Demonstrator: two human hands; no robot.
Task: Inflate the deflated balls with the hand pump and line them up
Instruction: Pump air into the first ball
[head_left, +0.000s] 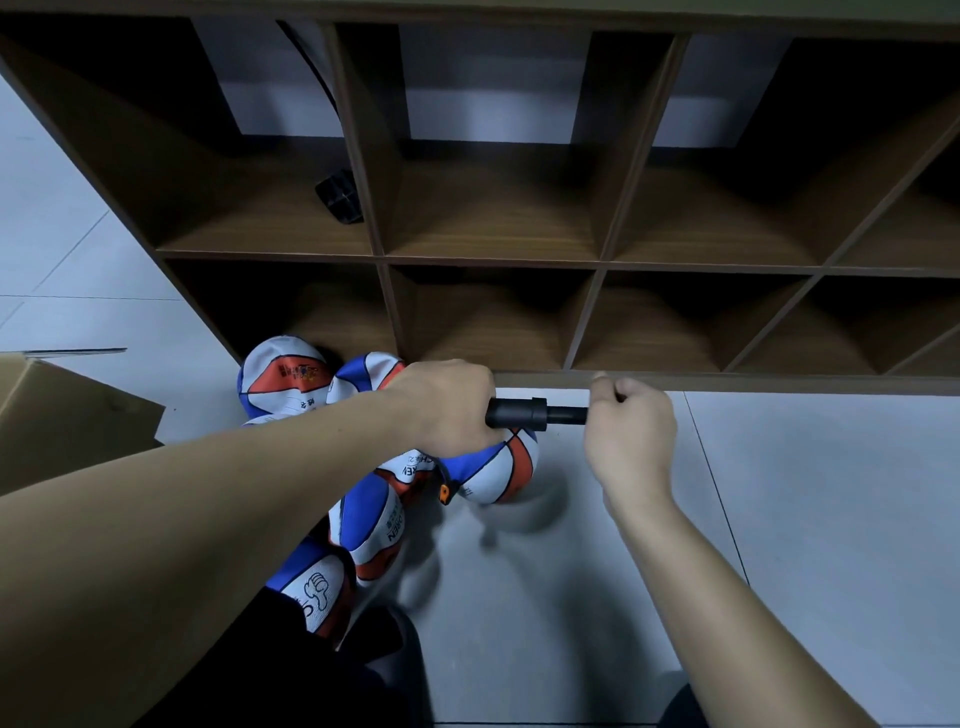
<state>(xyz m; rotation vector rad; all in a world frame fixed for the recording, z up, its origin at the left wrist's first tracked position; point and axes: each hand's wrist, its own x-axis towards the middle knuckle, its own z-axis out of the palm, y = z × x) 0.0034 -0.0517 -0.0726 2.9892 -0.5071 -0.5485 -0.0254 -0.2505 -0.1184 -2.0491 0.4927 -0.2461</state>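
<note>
While your left hand (447, 408) wraps its fingers round the barrel of the black hand pump (535, 413), your right hand (631, 434) is fisted on the handle end, the pump lying level between them. Just under it sits a blue, white and orange ball (501, 470), with more limp balls (363, 525) heaped leftward on the grey floor (779, 519), before the wooden shelf (602, 262).
</note>
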